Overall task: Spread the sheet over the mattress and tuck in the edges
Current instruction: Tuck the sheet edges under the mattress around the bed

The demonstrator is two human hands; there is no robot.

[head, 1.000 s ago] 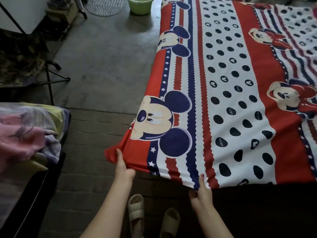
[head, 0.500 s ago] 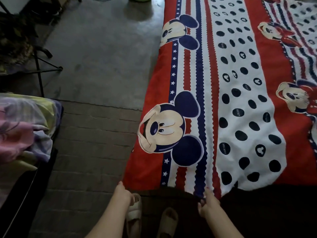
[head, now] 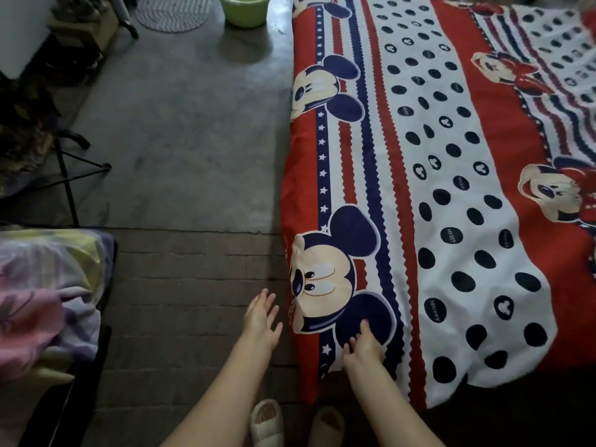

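Both hands have let go of the sheet, which now drapes the mattress corner. Left hand hovers beside it, fingers spread and empty; right hand presses relaxed fingers on the corner, probably smoothing it flat before tucking.
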